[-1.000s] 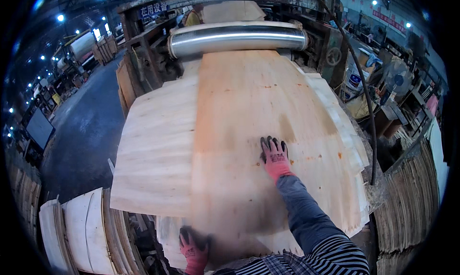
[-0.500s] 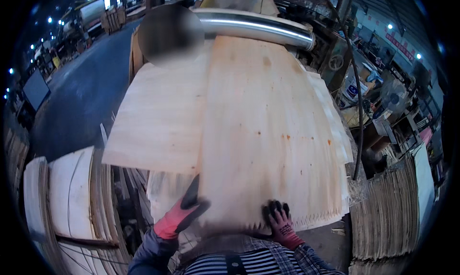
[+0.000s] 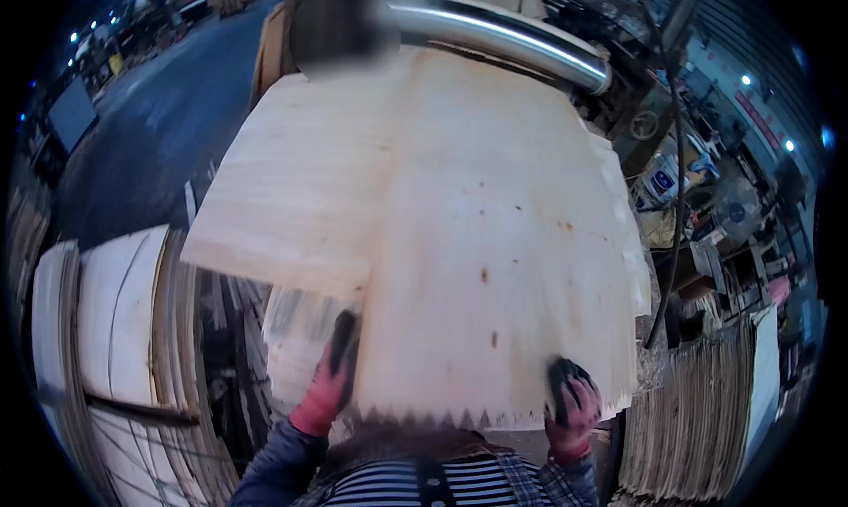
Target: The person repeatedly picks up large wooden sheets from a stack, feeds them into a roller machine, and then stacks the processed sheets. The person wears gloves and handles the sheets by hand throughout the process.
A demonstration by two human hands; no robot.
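Observation:
A large pale wood veneer sheet (image 3: 442, 268), with small brown knots and a jagged near edge, lies on top of a stack in front of me. My left hand (image 3: 329, 379), in a pink glove with dark fingers, closes on its left edge near the front corner. At the near right, my right hand (image 3: 574, 405), gloved alike, has its fingers bent over the front edge; they are slightly blurred. Another veneer sheet (image 3: 283, 189) extends out to the left, its near edge farther from me. Below it, part of a lower sheet (image 3: 296, 339) shows beside my left hand.
A shiny metal roller (image 3: 495, 32) spans the far end, beside a blurred round patch. Stacked veneer (image 3: 124, 317) stands at the left, and another stack (image 3: 689, 419) at the right. A dark cable (image 3: 678, 215) hangs on the right, near a white bucket (image 3: 661, 180) and a fan (image 3: 735, 205).
My right hand has moved right along the near edge. My left hand has drawn its fingers together at the sheet's left edge. The top surface shows different knots, and the view has tilted.

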